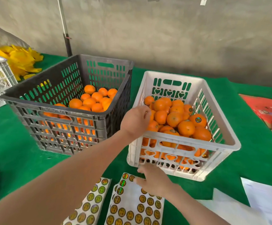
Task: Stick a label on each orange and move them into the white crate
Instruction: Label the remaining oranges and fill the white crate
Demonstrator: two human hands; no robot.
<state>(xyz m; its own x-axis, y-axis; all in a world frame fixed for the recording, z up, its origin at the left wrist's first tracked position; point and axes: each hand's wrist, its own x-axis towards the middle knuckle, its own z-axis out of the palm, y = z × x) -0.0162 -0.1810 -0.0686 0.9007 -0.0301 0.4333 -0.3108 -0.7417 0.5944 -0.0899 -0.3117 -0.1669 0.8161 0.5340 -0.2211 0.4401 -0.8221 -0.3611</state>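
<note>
My left grip [136,120] curls above the oranges [174,119] in the white crate [185,140], its hold hidden from me, the right grip [154,181] loose-fingered on the label sheet [132,207]: drop-off step, I judge; next, peel a label cleanly.

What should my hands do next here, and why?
Probably peel one label off the label sheet with the right hand, which touches its top edge. The left hand is at the white crate, and the black crate holds oranges with no label showing.
</note>
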